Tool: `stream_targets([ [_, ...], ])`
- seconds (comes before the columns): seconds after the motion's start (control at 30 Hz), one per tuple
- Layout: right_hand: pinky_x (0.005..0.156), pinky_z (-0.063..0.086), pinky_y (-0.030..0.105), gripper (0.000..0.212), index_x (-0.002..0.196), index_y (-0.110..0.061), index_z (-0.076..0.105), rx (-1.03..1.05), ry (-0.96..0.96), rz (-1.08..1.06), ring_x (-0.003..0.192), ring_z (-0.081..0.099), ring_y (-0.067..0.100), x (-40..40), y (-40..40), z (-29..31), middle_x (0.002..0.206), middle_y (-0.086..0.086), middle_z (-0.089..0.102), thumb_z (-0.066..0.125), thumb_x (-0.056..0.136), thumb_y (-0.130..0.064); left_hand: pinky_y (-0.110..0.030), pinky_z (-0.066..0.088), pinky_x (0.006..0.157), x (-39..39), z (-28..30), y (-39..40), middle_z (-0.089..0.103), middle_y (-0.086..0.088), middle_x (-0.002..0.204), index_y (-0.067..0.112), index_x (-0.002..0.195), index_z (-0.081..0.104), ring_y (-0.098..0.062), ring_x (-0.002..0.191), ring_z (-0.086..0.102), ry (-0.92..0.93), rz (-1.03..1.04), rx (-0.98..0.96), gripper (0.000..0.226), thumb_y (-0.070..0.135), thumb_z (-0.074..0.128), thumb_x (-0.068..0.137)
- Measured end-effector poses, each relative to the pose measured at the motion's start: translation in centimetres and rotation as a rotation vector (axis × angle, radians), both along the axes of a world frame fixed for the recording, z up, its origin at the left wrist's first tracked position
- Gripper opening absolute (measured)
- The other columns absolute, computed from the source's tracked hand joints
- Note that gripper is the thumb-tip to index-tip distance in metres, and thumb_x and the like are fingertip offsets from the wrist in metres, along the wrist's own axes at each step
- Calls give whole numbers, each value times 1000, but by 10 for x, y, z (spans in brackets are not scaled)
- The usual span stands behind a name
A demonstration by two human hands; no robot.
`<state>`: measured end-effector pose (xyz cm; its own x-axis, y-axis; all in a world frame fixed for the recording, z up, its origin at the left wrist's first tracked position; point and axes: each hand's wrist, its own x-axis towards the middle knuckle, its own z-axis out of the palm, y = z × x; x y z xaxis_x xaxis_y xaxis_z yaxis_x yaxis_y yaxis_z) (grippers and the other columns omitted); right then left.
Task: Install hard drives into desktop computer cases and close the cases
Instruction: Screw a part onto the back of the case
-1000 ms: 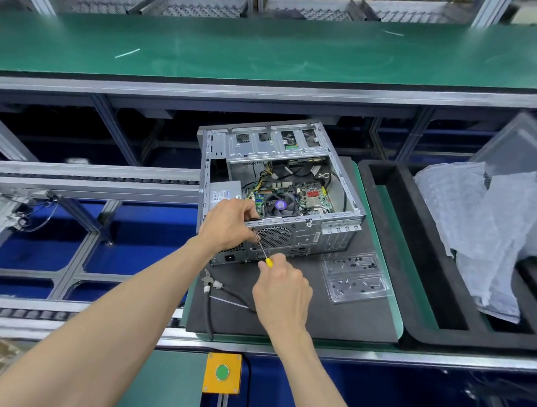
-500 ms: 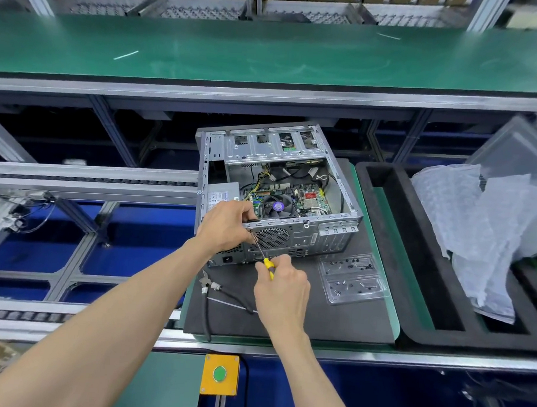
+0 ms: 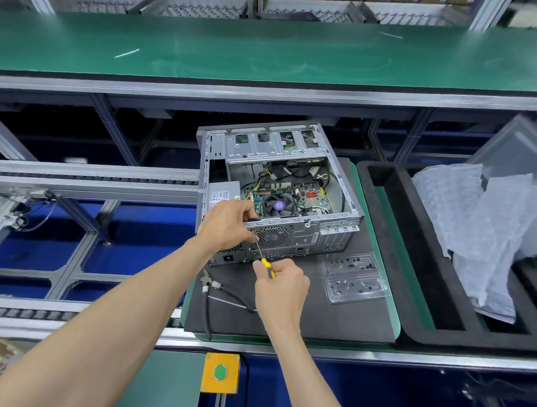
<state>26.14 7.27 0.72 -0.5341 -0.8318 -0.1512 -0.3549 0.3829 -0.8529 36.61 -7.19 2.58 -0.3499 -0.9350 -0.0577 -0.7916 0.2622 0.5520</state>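
The open computer case (image 3: pixel 279 197) lies on the dark mat (image 3: pixel 302 315); the left hand (image 3: pixel 226 223) grips the case's near rim; the right hand (image 3: pixel 280 285), just before the case, holds a yellow-handled screwdriver (image 3: pixel 263 255), tip at the rear panel; a clear screw tray (image 3: pixel 351 276) sits right of it.

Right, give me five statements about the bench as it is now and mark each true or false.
1. The computer case has its side open, showing the board and fan inside. True.
2. The right hand holds a screwdriver with a red handle. False: the handle is yellow.
3. The left hand grips the near edge of the case. True.
4. The clear tray of screws sits inside the case. False: it lies on the dark mat, right of the case.
5. The pliers lie on the mat near the left forearm. True.
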Motion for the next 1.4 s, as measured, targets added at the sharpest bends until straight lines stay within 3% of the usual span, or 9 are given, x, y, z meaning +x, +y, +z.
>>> stream_targets([
  [0.1, 61, 46, 34, 37, 69, -7, 65, 34, -141, -3, 65, 60, 23, 0, -2, 0, 61, 5, 66, 66, 94, -34, -36, 49, 64, -1, 0, 0, 62, 11, 76, 31, 71, 51, -18, 69, 55, -4, -1, -2, 44, 24, 93, 60],
  [0.3, 32, 18, 18, 38, 84, 2, 61, 154, -1318, -110, 35, 27, 6, -8, -8, 7, 56, 5, 50, 51, 105, -27, -35, 48, 65, 0, -1, 0, 63, 11, 78, 31, 71, 51, -18, 72, 57, -9, 0, -3, 45, 26, 94, 61],
  [0.37, 33, 20, 21, 42, 85, 4, 63, 169, -1185, -77, 36, 29, 8, -7, -9, 9, 55, 7, 53, 48, 106, -29, -34, 48, 64, 0, 0, 1, 63, 10, 78, 30, 72, 51, -19, 73, 57, -16, 2, -14, 44, 25, 94, 61],
  [0.6, 63, 34, 35, 21, 105, -10, 54, -31, 569, 251, 81, 64, 31, 1, 5, -1, 93, 7, 65, 55, 99, -31, -35, 49, 64, -1, 1, 1, 64, 12, 76, 30, 73, 54, -18, 74, 60, -21, -5, -3, 41, 24, 94, 61],
  [0.83, 36, 20, 21, 27, 79, 4, 63, 74, -1125, -140, 40, 36, 12, -12, -7, 10, 56, 12, 57, 65, 97, -16, -33, 46, 63, 0, -1, 0, 62, 12, 77, 31, 71, 51, -17, 73, 57, -15, -2, -4, 44, 25, 94, 60],
  [1.07, 65, 39, 37, 23, 106, -11, 55, 8, 546, 293, 87, 64, 35, -6, -4, 7, 94, 10, 68, 58, 97, -33, -39, 53, 66, 1, -2, 0, 64, 11, 77, 28, 75, 56, -19, 74, 61, -37, 11, -7, 38, 26, 91, 59],
  [1.13, 63, 36, 36, 22, 94, -9, 58, -4, 400, 269, 83, 62, 35, -5, -3, 6, 84, 11, 66, 58, 97, -31, -38, 52, 66, 1, -2, -1, 65, 11, 77, 29, 74, 56, -19, 74, 61, -35, 15, -7, 40, 26, 92, 59],
  [1.27, 38, 29, 25, 26, 75, -1, 63, 118, -924, -98, 43, 44, 17, -14, -9, 15, 59, 12, 59, 70, 92, -19, -33, 47, 63, 1, -7, -3, 65, 11, 76, 29, 74, 56, -18, 73, 61, -25, 17, -11, 41, 25, 94, 59],
  [1.4, 42, 41, 28, 25, 78, -4, 65, 64, -681, -1, 45, 50, 16, -16, -8, 15, 60, 8, 66, 66, 93, -24, -36, 52, 64, -1, -7, -1, 66, 13, 74, 29, 74, 59, -15, 72, 62, -27, 25, -32, 39, 24, 95, 58],
])
